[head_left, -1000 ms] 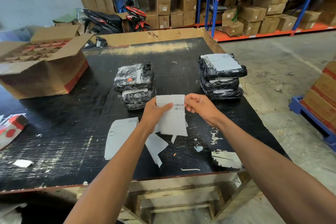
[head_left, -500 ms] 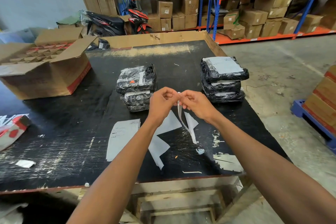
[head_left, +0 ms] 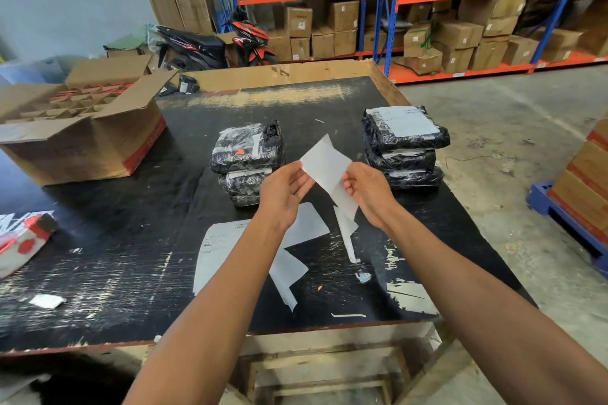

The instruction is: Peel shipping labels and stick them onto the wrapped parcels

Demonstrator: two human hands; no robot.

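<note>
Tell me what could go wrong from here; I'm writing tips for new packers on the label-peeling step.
1. The label is pinched only at its edges by the left hand and right hand, so its free part could fold and stick to itself.
2. The backing strip hangs below it and may catch the label.
3. Loose paper sheets lie underneath; a dropped label could stick there instead of on the left parcel stack.

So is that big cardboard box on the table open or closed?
Open: the cardboard box has its flaps folded outward, showing divider cells inside.

Black table (head_left: 108, 260) w/ parcels (head_left: 247, 154), box (head_left: 82, 141)
</note>
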